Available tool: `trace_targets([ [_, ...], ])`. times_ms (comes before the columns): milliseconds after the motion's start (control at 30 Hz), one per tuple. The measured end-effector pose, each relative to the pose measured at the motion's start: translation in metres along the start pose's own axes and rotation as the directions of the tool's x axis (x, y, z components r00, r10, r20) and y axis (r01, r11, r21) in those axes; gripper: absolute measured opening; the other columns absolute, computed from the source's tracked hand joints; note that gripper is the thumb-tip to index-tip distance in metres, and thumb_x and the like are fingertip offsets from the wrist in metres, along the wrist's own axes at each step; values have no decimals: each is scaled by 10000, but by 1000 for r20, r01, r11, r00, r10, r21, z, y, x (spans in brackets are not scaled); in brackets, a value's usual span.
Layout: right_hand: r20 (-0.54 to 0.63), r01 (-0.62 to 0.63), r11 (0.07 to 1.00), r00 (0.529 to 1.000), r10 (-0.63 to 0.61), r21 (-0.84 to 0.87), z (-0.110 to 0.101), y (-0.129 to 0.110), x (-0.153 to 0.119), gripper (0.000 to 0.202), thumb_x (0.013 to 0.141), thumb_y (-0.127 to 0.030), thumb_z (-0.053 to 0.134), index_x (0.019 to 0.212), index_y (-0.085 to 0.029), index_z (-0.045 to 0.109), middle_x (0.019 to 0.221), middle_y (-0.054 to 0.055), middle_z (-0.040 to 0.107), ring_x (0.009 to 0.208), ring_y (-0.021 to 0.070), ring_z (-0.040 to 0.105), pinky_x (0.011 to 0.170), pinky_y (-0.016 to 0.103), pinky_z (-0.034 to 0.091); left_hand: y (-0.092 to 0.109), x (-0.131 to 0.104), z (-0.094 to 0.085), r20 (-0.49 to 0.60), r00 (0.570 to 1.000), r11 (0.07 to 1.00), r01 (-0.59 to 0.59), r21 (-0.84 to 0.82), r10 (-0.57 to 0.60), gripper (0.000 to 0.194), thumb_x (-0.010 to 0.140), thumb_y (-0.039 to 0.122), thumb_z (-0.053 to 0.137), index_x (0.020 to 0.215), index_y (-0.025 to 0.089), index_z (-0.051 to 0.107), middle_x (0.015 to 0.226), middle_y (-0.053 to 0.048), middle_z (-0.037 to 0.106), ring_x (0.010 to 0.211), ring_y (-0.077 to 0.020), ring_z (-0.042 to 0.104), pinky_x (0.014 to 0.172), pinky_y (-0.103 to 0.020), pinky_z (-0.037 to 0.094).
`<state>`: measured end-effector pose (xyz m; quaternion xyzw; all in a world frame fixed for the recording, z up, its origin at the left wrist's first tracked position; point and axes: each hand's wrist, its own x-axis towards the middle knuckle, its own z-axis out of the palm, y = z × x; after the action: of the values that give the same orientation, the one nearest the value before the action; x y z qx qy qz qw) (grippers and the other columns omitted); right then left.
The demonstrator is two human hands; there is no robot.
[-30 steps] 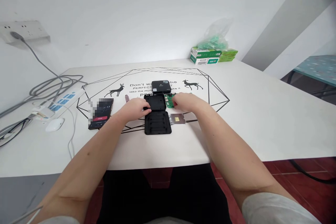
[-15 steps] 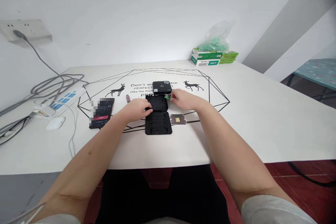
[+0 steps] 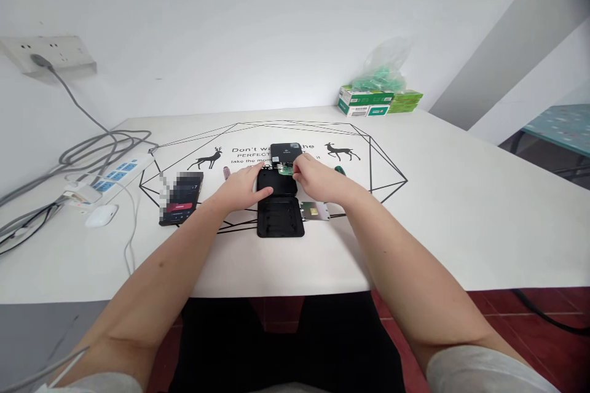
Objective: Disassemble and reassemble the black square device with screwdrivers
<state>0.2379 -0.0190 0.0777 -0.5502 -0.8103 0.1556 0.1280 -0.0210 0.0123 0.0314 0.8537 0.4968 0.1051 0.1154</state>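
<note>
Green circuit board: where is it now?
The green circuit board is near the head view's centre, held by the right hand at the farther black shell, on the near side of the black box.

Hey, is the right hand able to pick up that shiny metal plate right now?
Probably not just yet: the right hand seems to be holding the green circuit board. But the metal plate lies close by, uncovered, so the hand could likely reach it if freed.

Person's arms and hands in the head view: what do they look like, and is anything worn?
The left sleeve and right sleeve are light grey and stop near the elbow. The left hand and right hand are bare: no glove, watch or bracelet shows.
</note>
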Motion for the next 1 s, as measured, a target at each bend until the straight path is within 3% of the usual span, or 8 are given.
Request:
trace_targets([
  [133,12,72,989,997,-71,-132,18,-15,0,161,1095,-143,440,1145,-168,592,1317,199,649,1144,315,643,978,442,537,-4,3,4,-10,1000,999,-10,39,10,845,1029,682,614,1709,214,430,1671,-204,586,1560,-434,532,1257,-561,388],
  [333,70,69,965,996,-53,-252,37,-39,0,248,1083,-110,440,1280,-139,587,1450,234,630,1329,385,615,1095,499,524,-1,2,-1,4,1000,997,-11,78,11,901,982,690,675,1698,195,442,1657,-225,593,1536,-447,547,1256,-610,374],
  [667,12,-5,995,1000,6,-104,37,-42,-1,201,1105,-148,420,1245,-155,563,1363,236,672,1222,364,658,986,456,526,5,-2,-9,11,1000,997,-11,81,10,763,1015,676,591,1617,210,542,1590,-190,666,1458,-424,622,1185,-578,446],
  [1000,-2,10,1000,1000,-10,-28,44,-39,2,180,1101,-129,431,1226,-153,558,1342,224,668,1169,326,661,990,428,527,4,-2,-9,36,999,996,-9,83,6,801,1059,715,497,1672,200,477,1588,-216,658,1445,-436,624,1190,-596,419],
])
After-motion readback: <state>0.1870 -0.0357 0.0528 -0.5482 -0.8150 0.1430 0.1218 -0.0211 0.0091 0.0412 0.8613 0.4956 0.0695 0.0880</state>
